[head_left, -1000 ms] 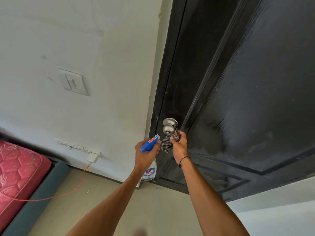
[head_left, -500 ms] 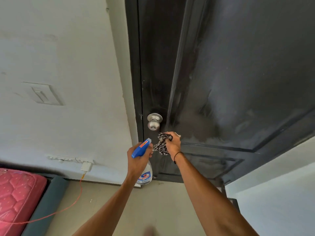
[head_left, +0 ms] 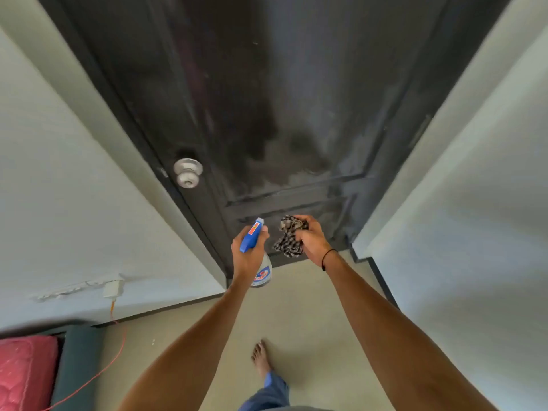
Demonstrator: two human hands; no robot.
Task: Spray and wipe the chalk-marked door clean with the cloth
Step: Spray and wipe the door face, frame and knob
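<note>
In front of the dark door [head_left: 296, 99], the left hand [head_left: 247, 256] wraps the spray bottle [head_left: 261, 272] and the right hand [head_left: 311, 240] squeezes the checked cloth [head_left: 289, 237], so it is best to spray the cloudy patch first, then rub hard.

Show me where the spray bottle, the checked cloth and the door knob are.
spray bottle [head_left: 252, 234]: head view, on its blue trigger head.
checked cloth [head_left: 289, 240]: head view, on the hanging folds.
door knob [head_left: 187, 173]: head view, on the round metal knob.
</note>
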